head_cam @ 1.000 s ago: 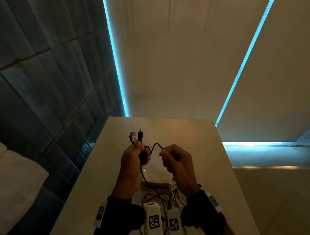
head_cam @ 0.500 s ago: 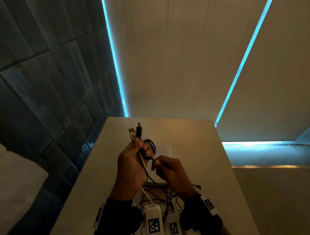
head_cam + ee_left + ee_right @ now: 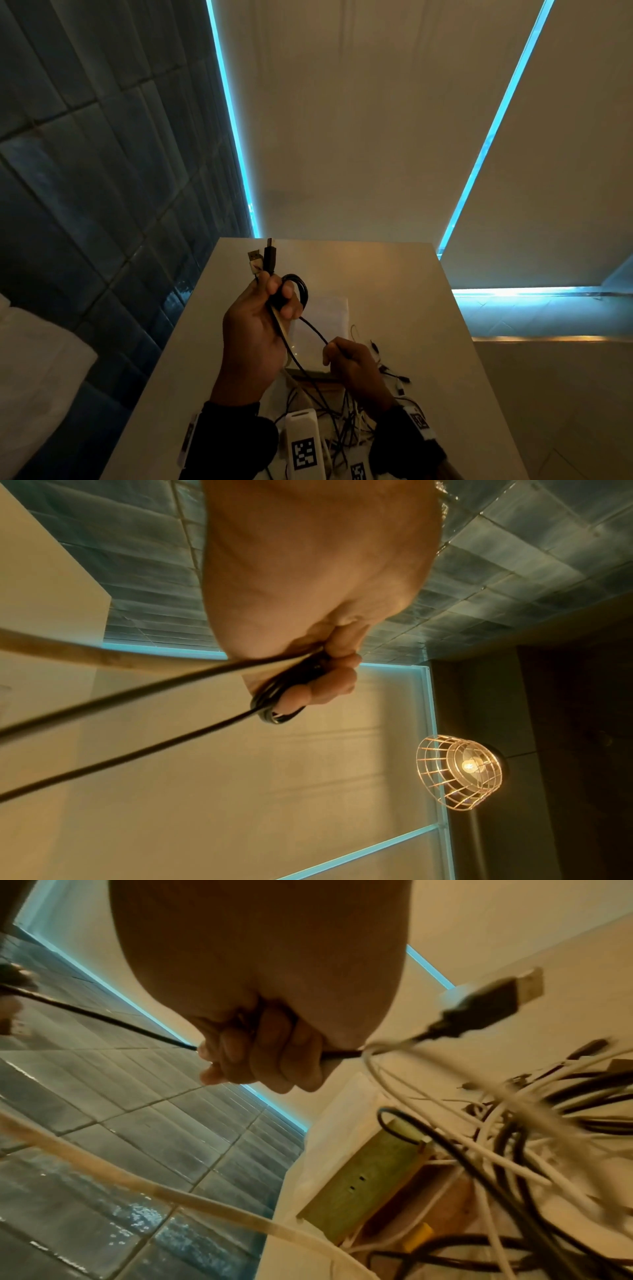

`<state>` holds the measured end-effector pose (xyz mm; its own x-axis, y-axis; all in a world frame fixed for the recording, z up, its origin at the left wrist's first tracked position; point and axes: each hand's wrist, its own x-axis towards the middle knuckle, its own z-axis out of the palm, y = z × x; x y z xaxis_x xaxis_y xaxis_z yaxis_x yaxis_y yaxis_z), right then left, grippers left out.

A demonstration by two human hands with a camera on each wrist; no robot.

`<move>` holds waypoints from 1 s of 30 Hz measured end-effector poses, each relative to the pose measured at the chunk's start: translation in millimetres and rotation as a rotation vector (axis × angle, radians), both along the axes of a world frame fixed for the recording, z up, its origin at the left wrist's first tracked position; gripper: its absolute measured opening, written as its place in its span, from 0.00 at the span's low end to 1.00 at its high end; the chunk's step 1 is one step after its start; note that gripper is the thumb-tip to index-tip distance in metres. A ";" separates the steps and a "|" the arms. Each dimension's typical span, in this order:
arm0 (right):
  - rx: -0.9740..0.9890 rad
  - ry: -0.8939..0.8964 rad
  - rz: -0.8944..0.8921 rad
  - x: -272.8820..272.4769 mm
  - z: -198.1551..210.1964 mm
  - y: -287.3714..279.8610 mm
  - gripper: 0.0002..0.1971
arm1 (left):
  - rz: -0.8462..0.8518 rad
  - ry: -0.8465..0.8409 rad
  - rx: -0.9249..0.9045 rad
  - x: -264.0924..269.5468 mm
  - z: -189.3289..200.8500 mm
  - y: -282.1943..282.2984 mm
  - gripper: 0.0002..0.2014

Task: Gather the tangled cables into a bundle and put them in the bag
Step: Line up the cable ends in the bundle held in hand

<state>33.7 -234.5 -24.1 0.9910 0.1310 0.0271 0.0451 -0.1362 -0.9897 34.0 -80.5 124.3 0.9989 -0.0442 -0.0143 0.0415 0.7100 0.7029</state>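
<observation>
Left hand (image 3: 255, 329) around one coiled black cable (image 3: 301, 291), two plugs (image 3: 263, 260); right hand (image 3: 352, 366) pinching its strand; perhaps one bag (image 3: 329, 308).

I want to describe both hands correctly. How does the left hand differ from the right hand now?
The left hand is raised higher, the right hand lower, near the cable pile. The left grips a coiled loop with two plugs sticking up; the right grips one straight stretch. Both hold the same black cable.

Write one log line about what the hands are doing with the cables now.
left hand: grips coiled black cable | right hand: pinches same cable | tangled cables: on table | bag: not identifiable
</observation>
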 end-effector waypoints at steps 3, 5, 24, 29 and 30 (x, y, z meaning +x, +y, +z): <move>-0.044 -0.004 -0.028 0.3 -14.6 -3.5 0.17 | 0.000 -0.034 -0.017 0.8 4.2 4.7 0.16; -0.082 0.016 -0.034 -0.7 -23.0 -4.6 0.18 | -0.004 -0.033 -0.009 1.7 3.7 5.6 0.15; 0.114 -0.285 0.074 -5.1 109.9 15.8 0.09 | 0.041 0.195 0.254 8.5 -11.5 -12.5 0.16; 0.051 -0.106 0.179 -9.5 92.7 13.1 0.12 | -0.045 0.134 0.036 5.4 -5.3 -5.3 0.16; 0.034 -0.087 0.190 -9.8 88.5 11.2 0.13 | -0.033 0.119 0.007 5.1 -4.5 -5.6 0.16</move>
<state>23.9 -223.2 64.4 0.9424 0.3125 0.1191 0.1521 -0.0834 -0.9848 39.0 -86.1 119.8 0.9882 -0.0762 -0.1327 0.1477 0.7024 0.6963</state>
